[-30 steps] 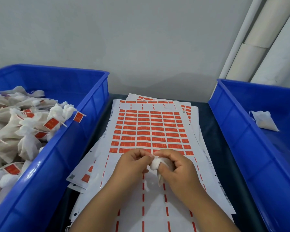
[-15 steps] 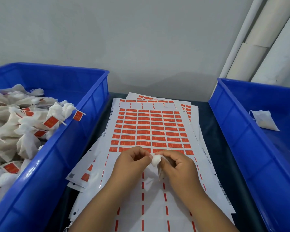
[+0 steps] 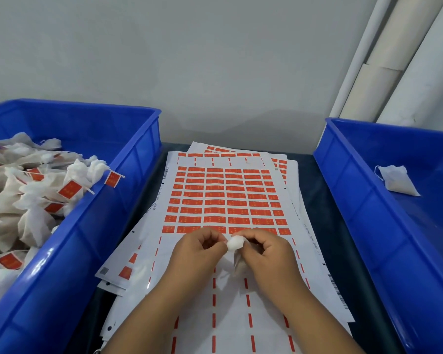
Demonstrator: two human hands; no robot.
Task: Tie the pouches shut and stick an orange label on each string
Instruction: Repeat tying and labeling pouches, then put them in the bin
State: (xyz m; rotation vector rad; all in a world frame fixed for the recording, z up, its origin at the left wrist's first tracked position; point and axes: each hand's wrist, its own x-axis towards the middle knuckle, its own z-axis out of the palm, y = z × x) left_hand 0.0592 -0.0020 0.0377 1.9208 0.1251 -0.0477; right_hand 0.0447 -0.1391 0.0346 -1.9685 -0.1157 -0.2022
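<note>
Both hands, left hand (image 3: 198, 247) and right hand (image 3: 265, 251), are pinching one pouch (image 3: 233, 243) mid-tying, labelled pouches (image 3: 31, 198) filling the left bin (image 3: 92, 226), one untied pouch (image 3: 397, 181) waiting.

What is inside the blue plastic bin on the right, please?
The blue plastic bin on the right shows one white fabric pouch with a loose string and no orange label, lying on the bin's floor. The bin's near part runs out of frame, so anything there cannot be seen.

I count two blue bins (image 3: 128, 208), one loose pouch (image 3: 397, 181) in the right bin, one pouch in hand (image 3: 233, 243), two hands (image 3: 197, 251).
</note>
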